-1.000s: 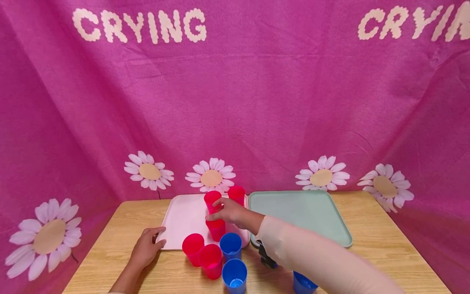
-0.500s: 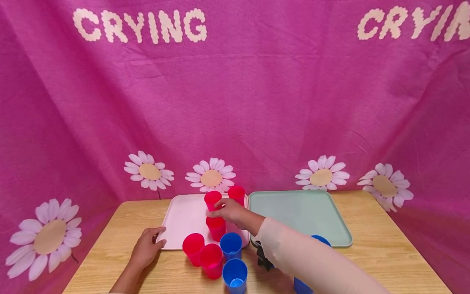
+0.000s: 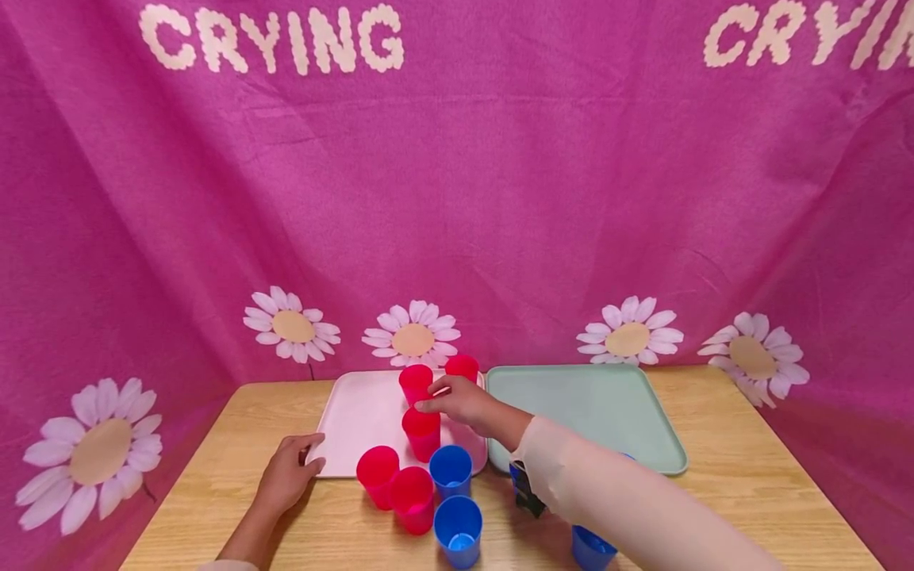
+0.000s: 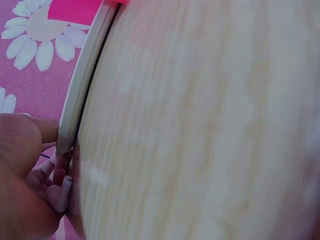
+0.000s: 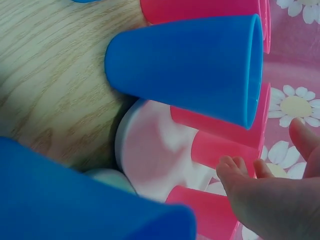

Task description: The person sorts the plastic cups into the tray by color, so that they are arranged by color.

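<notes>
My left hand pinches the near left corner of the pale pink tray; the left wrist view shows thumb and fingers around its rim. Over that tray, my right hand hovers beside a red cup near the front, its fingers loosely extended and holding nothing. Behind the hand stand another red cup and a third red cup, partly hidden. In the right wrist view the right fingers are apart from each other, with red cups beyond.
Two red cups, one and another, stand on the wooden table before the pink tray. Near them are blue cups, one behind another. More blue cups are partly under the right sleeve. A green tray lies at right.
My right hand has drawn back slightly to the right, its thumb coming away from the front red cup, which stays on the pink tray. The left hand keeps its hold.
</notes>
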A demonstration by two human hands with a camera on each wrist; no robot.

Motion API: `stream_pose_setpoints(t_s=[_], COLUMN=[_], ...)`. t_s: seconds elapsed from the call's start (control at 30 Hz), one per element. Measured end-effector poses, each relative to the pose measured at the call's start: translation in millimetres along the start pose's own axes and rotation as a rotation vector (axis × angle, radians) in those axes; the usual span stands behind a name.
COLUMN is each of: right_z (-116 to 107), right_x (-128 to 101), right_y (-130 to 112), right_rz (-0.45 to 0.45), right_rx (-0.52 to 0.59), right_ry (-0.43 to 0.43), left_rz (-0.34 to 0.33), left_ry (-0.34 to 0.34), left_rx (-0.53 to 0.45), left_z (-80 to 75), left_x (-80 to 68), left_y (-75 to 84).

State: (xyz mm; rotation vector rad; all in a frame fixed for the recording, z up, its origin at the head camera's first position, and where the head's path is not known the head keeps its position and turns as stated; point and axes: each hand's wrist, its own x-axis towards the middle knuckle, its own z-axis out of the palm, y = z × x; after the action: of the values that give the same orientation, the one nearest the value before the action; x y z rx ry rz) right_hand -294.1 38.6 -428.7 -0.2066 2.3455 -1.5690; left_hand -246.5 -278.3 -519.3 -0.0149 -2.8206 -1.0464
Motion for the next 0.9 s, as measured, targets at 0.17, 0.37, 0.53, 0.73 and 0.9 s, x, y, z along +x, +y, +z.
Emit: stream_pose_setpoints(t_s=[0.17, 0.37, 0.53, 0.73, 0.9], right_z=[-4.2, -4.4, -4.5, -6.6, -10.6], right_x=[-2.4, -6.0, -7.1, -10.7, -18.5], right_y=[1.4, 0.0, -1.8, 0.2, 2.2], right_rz=[-0.005, -0.012, -0.009, -0.033, -0.067], right_rx=[0.006, 0.010, 0.006, -0.080, -0.120], right_ry=[0.005, 0.013, 0.023, 0.027, 0.007], left_rz=[0.022, 0.012, -0.012, -0.001, 0.003], left_ry=[0.017, 0.073, 0.091, 0.093, 0.089], left_rx=[0.023, 0.152, 0.185, 0.167, 0.151], left_z=[2.2, 11.2, 11.5, 11.6, 11.6], left_x=[-1.1, -4.4, -7.6, -7.0, -5.0], left_y=[-0.1, -2.2, 1.2, 2.7, 0.5])
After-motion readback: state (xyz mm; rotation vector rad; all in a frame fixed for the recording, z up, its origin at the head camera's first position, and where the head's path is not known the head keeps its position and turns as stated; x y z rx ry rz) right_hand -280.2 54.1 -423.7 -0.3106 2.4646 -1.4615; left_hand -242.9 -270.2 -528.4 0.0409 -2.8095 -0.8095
